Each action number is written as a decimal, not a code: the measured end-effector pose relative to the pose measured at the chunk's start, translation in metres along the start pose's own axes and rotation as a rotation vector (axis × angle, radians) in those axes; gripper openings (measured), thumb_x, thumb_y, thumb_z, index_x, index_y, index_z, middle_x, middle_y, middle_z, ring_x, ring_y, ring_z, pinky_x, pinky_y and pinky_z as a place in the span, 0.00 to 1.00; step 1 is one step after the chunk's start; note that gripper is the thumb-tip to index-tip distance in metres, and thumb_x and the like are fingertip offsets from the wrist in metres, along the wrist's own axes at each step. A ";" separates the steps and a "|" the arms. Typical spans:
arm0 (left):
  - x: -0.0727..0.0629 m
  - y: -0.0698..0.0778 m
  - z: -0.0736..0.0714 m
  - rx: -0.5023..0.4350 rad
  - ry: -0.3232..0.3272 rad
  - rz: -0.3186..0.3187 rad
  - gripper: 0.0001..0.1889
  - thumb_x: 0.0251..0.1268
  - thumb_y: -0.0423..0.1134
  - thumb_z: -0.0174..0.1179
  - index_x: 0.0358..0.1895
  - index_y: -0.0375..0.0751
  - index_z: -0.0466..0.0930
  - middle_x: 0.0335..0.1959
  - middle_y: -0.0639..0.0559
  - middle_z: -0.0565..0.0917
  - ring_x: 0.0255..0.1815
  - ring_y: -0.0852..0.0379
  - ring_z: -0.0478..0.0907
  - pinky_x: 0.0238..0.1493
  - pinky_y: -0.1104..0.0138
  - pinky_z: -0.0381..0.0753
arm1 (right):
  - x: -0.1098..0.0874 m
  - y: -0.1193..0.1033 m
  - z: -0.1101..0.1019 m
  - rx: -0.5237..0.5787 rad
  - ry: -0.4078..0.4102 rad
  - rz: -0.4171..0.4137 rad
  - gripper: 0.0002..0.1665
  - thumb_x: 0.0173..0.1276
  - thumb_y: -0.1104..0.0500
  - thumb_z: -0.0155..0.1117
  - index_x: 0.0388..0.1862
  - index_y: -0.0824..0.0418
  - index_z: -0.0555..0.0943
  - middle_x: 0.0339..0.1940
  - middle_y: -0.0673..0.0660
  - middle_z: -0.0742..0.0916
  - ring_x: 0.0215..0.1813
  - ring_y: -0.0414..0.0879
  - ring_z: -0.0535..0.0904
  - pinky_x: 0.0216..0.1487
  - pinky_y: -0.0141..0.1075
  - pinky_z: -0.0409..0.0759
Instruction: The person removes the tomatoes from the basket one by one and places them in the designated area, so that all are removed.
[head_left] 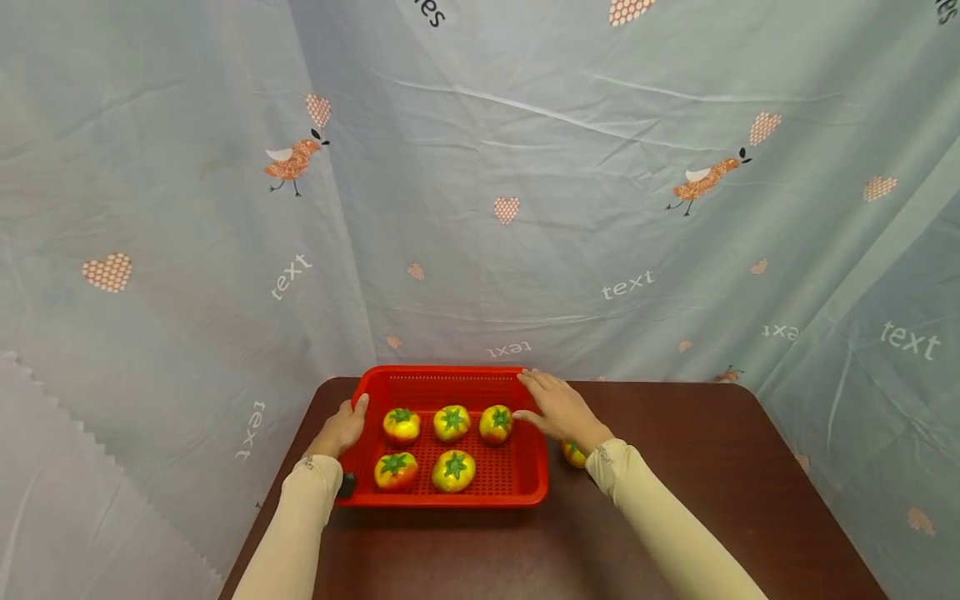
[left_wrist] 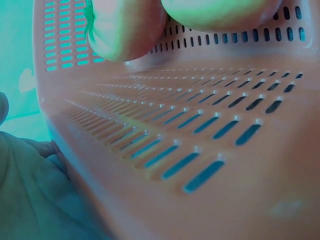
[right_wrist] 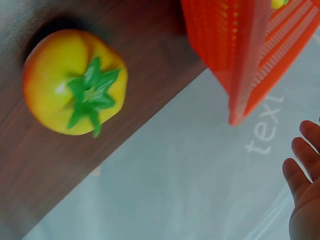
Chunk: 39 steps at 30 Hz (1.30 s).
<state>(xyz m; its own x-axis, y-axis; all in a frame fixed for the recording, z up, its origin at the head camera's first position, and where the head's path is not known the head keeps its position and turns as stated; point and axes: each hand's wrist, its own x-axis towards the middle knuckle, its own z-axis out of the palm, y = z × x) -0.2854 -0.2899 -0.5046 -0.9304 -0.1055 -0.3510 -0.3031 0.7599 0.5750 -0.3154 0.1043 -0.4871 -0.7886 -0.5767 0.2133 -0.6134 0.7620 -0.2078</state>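
Tomatoes [head_left: 453, 472], five of them, sit inside the basket [head_left: 442, 501], three in the back row and two in front. A sixth tomato [head_left: 573, 455] rests on the tabletop [head_left: 712, 492], just beside the basket's right side. By that count five are in and one is left outside, so the work looks mostly done. The left hand [head_left: 343, 429] lies at the basket's left side; whether its fingers curl round the edge, I cannot tell. The right hand [head_left: 558, 408] is spread, pinching nothing, near the back right corner.

The head view partly hides the sixth tomato behind the right sleeve [head_left: 645, 492]; the right wrist view shows it whole, leaves toward the camera, apart from the basket. The left wrist view gives the basket's slots [left_wrist: 204, 176] close up, though only two tomatoes, in odd colours.
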 end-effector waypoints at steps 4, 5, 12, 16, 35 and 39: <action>0.000 0.001 -0.001 0.002 0.005 0.007 0.48 0.74 0.68 0.18 0.75 0.24 0.38 0.72 0.22 0.56 0.70 0.25 0.59 0.69 0.36 0.57 | 0.007 -0.009 0.001 -0.018 -0.007 -0.046 0.41 0.68 0.41 0.62 0.71 0.65 0.68 0.70 0.63 0.74 0.73 0.58 0.67 0.72 0.53 0.65; 0.000 0.001 -0.001 0.001 0.005 0.006 0.47 0.74 0.68 0.18 0.75 0.24 0.38 0.72 0.22 0.56 0.70 0.25 0.59 0.69 0.36 0.58 | 0.009 -0.011 0.001 -0.027 -0.013 -0.055 0.41 0.69 0.41 0.62 0.71 0.65 0.68 0.70 0.62 0.74 0.74 0.58 0.67 0.72 0.53 0.65; -0.001 0.002 -0.001 -0.001 -0.001 0.000 0.47 0.74 0.67 0.17 0.75 0.24 0.38 0.73 0.22 0.55 0.71 0.25 0.58 0.70 0.36 0.57 | 0.015 -0.023 0.004 -0.027 -0.024 -0.078 0.41 0.68 0.43 0.64 0.71 0.64 0.68 0.70 0.62 0.74 0.73 0.57 0.67 0.72 0.53 0.66; -0.001 0.003 -0.002 -0.013 -0.009 0.001 0.48 0.73 0.68 0.17 0.75 0.25 0.36 0.73 0.23 0.53 0.71 0.25 0.57 0.70 0.36 0.56 | 0.018 -0.030 0.006 -0.061 -0.058 -0.089 0.41 0.68 0.42 0.63 0.72 0.63 0.67 0.71 0.61 0.74 0.74 0.56 0.67 0.72 0.52 0.65; -0.001 0.000 0.000 -0.015 0.001 -0.002 0.47 0.74 0.68 0.18 0.76 0.25 0.37 0.73 0.23 0.54 0.71 0.25 0.57 0.70 0.35 0.56 | 0.018 -0.066 0.040 -0.144 -0.176 -0.216 0.40 0.69 0.39 0.60 0.71 0.61 0.68 0.72 0.58 0.74 0.74 0.52 0.67 0.74 0.46 0.65; -0.001 -0.001 0.001 -0.023 0.001 -0.009 0.47 0.73 0.68 0.18 0.76 0.26 0.37 0.73 0.23 0.54 0.71 0.26 0.57 0.70 0.35 0.56 | 0.017 -0.073 0.042 -0.169 -0.179 -0.242 0.40 0.68 0.38 0.61 0.70 0.61 0.69 0.70 0.57 0.76 0.73 0.52 0.69 0.72 0.47 0.68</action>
<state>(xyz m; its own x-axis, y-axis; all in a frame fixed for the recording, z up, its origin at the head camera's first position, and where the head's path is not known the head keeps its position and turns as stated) -0.2841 -0.2901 -0.5053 -0.9280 -0.1129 -0.3552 -0.3158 0.7441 0.5887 -0.2862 0.0267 -0.5081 -0.6254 -0.7777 0.0629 -0.7795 0.6263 -0.0070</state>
